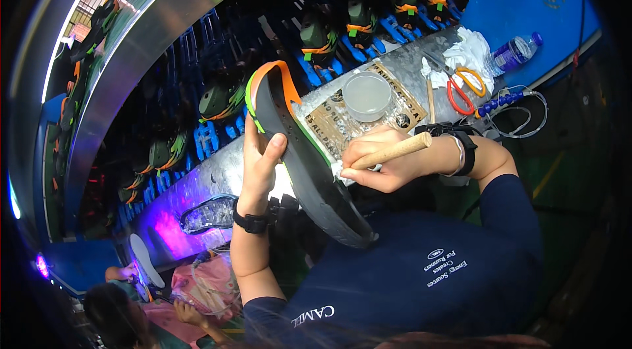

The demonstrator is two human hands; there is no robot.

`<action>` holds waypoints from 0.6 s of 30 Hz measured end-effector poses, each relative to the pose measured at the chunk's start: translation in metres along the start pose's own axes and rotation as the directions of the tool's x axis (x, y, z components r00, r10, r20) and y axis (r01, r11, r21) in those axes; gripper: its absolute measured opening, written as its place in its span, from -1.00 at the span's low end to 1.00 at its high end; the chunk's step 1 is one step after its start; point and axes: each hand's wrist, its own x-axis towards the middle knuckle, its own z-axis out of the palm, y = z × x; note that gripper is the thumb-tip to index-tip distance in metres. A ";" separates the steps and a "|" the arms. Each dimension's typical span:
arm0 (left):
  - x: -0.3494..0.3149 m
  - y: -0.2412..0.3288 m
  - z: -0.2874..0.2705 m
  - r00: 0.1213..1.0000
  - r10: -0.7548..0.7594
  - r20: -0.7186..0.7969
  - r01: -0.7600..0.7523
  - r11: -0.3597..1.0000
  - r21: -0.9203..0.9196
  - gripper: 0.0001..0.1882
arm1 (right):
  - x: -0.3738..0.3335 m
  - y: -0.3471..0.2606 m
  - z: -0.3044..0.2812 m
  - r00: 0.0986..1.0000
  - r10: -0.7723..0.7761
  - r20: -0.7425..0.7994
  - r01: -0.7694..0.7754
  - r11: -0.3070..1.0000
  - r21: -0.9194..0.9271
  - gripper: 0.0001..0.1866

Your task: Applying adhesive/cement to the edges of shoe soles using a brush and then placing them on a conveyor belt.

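Observation:
My left hand grips a shoe sole, dark grey inside with an orange and green rim at its upper end. The sole is tilted, its other end hanging near my shirt. Pinched in my right hand is a wooden-handled brush. Its whitish tip, partly hidden by my fingers, is at the sole's right edge; whether it touches cannot be told. Beyond my right hand, a round translucent tub of cloudy liquid sits on a printed cardboard sheet.
Scissors with red and orange handles, crumpled white cloth and a plastic bottle lie at right. Behind the bench, shoes stand on blue holders. A dark sole lies left, near a co-worker's hand.

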 end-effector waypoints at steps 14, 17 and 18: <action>-0.012 0.013 -0.005 0.993 -0.109 0.036 0.112 0.988 -0.104 -0.25 | 0.018 0.020 -0.016 0.910 0.035 -0.412 0.013 0.994 0.113 -0.96; -0.018 0.012 -0.005 0.979 -0.178 0.104 0.195 0.964 -0.183 -0.27 | 0.031 0.027 -0.014 0.864 -0.055 -0.501 0.052 0.998 -0.020 -0.97; -0.018 0.014 -0.004 0.980 -0.173 0.103 0.189 0.965 -0.183 -0.27 | 0.032 0.028 -0.013 0.864 -0.061 -0.499 0.057 0.998 -0.022 -0.97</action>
